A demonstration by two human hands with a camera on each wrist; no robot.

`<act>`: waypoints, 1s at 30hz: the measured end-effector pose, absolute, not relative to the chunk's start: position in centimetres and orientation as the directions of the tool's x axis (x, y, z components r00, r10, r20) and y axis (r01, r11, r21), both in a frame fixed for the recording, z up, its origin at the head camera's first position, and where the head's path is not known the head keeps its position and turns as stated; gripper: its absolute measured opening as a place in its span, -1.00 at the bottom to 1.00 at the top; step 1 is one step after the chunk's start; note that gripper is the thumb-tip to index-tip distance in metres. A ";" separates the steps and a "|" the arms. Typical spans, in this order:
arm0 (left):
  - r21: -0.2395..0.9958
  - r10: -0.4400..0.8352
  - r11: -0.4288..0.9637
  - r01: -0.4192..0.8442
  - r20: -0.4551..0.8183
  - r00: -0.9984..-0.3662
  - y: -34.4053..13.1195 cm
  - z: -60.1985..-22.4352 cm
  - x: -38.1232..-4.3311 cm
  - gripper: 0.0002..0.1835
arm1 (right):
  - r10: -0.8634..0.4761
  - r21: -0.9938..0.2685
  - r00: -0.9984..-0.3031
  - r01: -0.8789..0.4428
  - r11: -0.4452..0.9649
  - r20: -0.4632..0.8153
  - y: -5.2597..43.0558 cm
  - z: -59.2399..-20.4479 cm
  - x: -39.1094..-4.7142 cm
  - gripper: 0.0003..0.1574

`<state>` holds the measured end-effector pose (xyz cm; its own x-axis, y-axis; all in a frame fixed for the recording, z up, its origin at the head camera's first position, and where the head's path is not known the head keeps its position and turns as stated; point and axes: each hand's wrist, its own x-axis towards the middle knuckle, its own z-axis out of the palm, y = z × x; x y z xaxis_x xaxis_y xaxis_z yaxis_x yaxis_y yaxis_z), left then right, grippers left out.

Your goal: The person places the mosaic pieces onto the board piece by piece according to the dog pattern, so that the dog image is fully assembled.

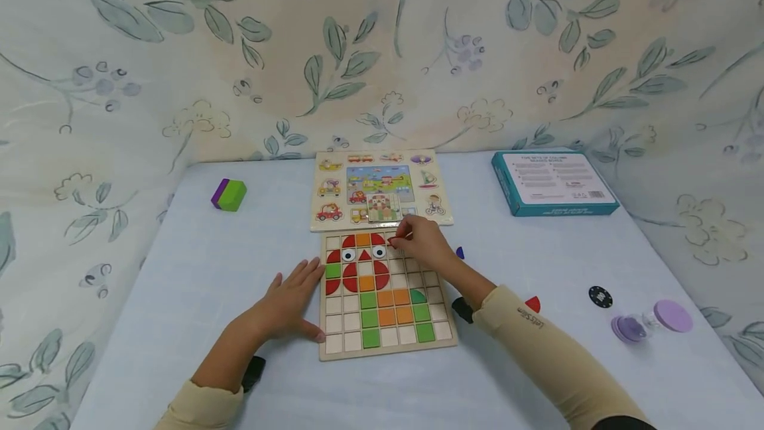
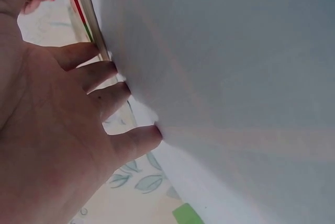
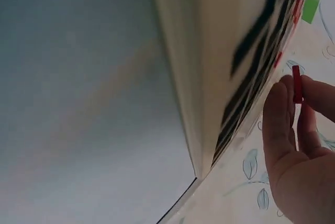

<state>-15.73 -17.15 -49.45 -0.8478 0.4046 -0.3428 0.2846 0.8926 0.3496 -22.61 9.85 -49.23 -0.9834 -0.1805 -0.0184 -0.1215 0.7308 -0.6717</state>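
Observation:
A wooden grid board [image 1: 389, 352] lies on the table, partly filled with red, orange and green tiles that include two round eye pieces. My left hand [image 1: 277, 314] rests at the board's left side, fingers spread, with fingertips and thumb at its edge. In the left wrist view those straight fingers [image 2: 133, 145] reach down to the table beside the board. Over the board's upper right, my right hand [image 1: 425, 244] pinches a small red tile [image 3: 297, 84] between thumb and fingers. The tile is seen edge-on in the right wrist view.
Behind the board lies a picture puzzle [image 1: 382, 181] with a small pattern card [image 1: 384, 207] on it. A teal box [image 1: 555, 182] stands back right, a green and purple block [image 1: 230, 195] back left. A black disc [image 1: 600, 296] and lilac hourglass-like object [image 1: 633, 328] sit right.

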 end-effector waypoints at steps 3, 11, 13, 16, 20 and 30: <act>0.346 0.402 0.894 0.284 -0.342 -0.850 -17.1 -49.4 -15.8 0.31 | -0.182 -0.648 -0.983 -0.123 0.751 -0.024 9.5 -49.4 -22.5 -0.91; 0.331 0.395 0.901 0.281 -0.355 -0.847 -17.1 -49.2 -15.9 0.31 | -0.137 -0.528 -0.989 -0.090 0.844 -0.050 9.1 -49.3 -22.2 -0.93; 0.330 0.392 0.902 0.277 -0.358 -0.848 -17.2 -49.2 -16.0 0.32 | -0.119 -0.520 -0.992 -0.077 0.851 -0.048 9.0 -49.3 -22.3 -0.89; 0.333 0.388 0.903 0.272 -0.358 -0.850 -17.2 -49.2 -15.9 0.32 | -0.104 -0.507 -0.993 -0.061 0.860 -0.057 8.9 -49.4 -22.5 -0.83; 0.335 0.389 0.902 0.272 -0.355 -0.850 -17.3 -49.2 -15.9 0.31 | -0.128 -0.451 -0.989 -0.084 0.889 -0.069 8.8 -49.6 -22.6 -0.76; 0.342 0.392 0.899 0.274 -0.347 -0.852 -17.0 -49.3 -15.7 0.30 | -0.334 -0.264 -0.943 -0.321 0.909 -0.003 9.1 -49.0 -22.1 -0.92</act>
